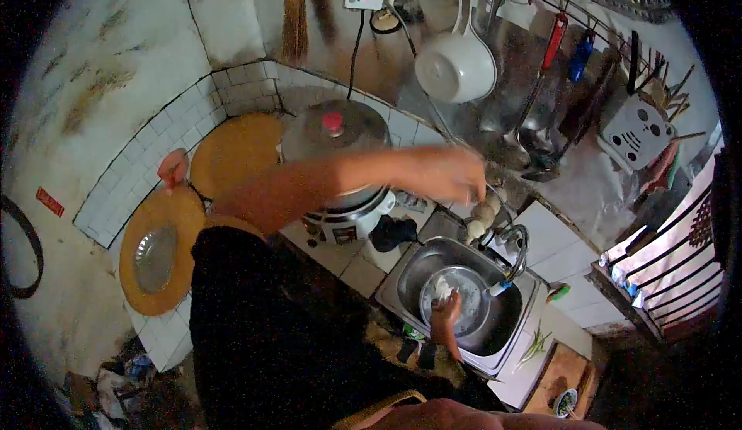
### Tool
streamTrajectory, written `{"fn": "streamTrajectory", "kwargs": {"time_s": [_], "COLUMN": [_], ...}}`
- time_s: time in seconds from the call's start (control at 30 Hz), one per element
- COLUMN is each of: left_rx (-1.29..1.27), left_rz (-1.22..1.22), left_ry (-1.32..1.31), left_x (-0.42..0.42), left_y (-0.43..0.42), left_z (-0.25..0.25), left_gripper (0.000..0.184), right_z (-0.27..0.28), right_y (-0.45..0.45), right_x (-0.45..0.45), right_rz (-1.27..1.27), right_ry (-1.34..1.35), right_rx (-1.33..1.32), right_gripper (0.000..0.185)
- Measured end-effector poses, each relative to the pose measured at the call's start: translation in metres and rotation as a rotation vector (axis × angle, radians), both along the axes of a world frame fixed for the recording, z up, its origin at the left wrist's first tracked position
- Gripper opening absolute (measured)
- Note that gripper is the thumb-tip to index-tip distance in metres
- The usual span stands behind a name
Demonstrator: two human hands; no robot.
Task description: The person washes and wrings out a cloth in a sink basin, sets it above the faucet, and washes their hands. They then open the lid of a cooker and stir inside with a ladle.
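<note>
My left arm reaches across the view from the left. My left hand is smeared by motion, so its fingers do not show clearly. It hangs above several pale round things behind the sink. My right hand is inside a round metal bowl, fingers curled beside a whitish clump; what they hold, if anything, is hidden. That bowl stands in the steel sink, below the faucet.
Left of the sink stands a lidded metal pot above a white cooker. A cutting board with a small bowl lies at lower right. A white pan and ladles hang on the wall. A clear plate rests on a round orange surface.
</note>
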State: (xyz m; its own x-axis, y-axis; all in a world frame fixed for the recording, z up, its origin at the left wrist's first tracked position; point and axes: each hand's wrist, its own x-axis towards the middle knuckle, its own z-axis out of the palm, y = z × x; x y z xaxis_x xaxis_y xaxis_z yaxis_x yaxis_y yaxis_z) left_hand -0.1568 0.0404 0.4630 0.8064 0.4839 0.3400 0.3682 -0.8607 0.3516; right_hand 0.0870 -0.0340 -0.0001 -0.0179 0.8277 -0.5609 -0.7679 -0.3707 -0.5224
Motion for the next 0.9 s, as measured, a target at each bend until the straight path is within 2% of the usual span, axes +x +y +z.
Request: {"fn": "streamTrajectory", "kwargs": {"time_s": [0.03,0.07,0.1,0.13,0.17,0.23,0.3,0.33,0.4,0.47,0.53,0.6,0.67,0.73,0.77,0.8,0.87,0.9], "left_rx": [0.001,-0.148,0.307,0.232,0.499,0.505,0.838,0.835,0.308,0.375,0.113,0.142,0.168,0.169,0.175,0.169,0.104,0.151], "left_rz": [0.136,0.348,0.621,0.740,0.775,0.960,1.481,1.475,1.329,1.317,1.154,1.124,1.095,0.913,1.097,1.093,1.067,1.116], "left_ry": [-0.136,-0.290,-0.269,-0.438,-0.586,-0.571,-0.332,-0.336,-0.693,-0.709,-0.845,-0.882,-0.916,-0.948,-0.888,-0.887,-0.953,-0.891], "left_x": [-0.034,-0.070,-0.099,-0.132,-0.174,-0.236,-0.271,-0.269,-0.266,-0.296,-0.294,-0.275,-0.272,-0.290,-0.274,-0.274,-0.279,-0.281], "left_y": [0.011,0.036,0.046,0.062,0.091,0.108,0.138,0.134,0.127,0.168,0.172,0.169,0.179,0.201,0.184,0.188,0.198,0.201], "left_z": [0.034,0.053,0.086,0.114,0.134,0.177,0.193,0.200,0.222,0.224,0.231,0.230,0.227,0.226,0.231,0.231,0.233,0.234], "left_gripper": [0.022,0.021,0.021,0.023,0.023,0.045,0.024,0.024,0.049,0.055,0.058,0.059,0.060,0.060,0.058,0.058,0.056,0.056], "right_z": [-0.010,-0.036,-0.050,-0.031,-0.022,-0.015,-0.017,-0.018,-0.021,-0.027,-0.048,-0.091,-0.032,0.043,0.060,0.046,-0.015,-0.030], "right_y": [0.005,0.010,0.016,0.009,0.007,0.009,0.011,0.011,0.010,0.010,0.013,0.021,0.010,0.007,0.005,0.006,0.010,0.010], "right_x": [0.002,0.009,0.010,0.001,-0.005,-0.012,-0.016,-0.017,-0.019,-0.020,-0.018,-0.009,-0.031,-0.049,-0.053,-0.050,-0.034,-0.029], "right_rz": [-0.001,0.046,0.093,0.090,0.063,0.000,-0.049,-0.071,-0.122,-0.163,-0.189,-0.164,-0.288,-0.215,-0.133,-0.138,-0.280,-0.285], "right_ry": [-0.001,-0.006,-0.012,-0.013,-0.027,-0.052,-0.082,-0.094,-0.121,-0.155,-0.210,-0.463,-0.161,-0.116,-0.068,-0.069,-0.068,-0.067], "right_rx": [0.006,0.085,0.162,0.164,0.147,0.115,0.116,0.119,0.130,0.148,0.167,0.260,0.096,0.019,-0.049,-0.053,0.008,0.005], "right_gripper": [0.022,0.029,0.036,0.036,0.036,0.036,0.035,0.035,0.035,0.035,0.034,0.031,0.026,0.025,0.024,0.024,0.025,0.025]}}
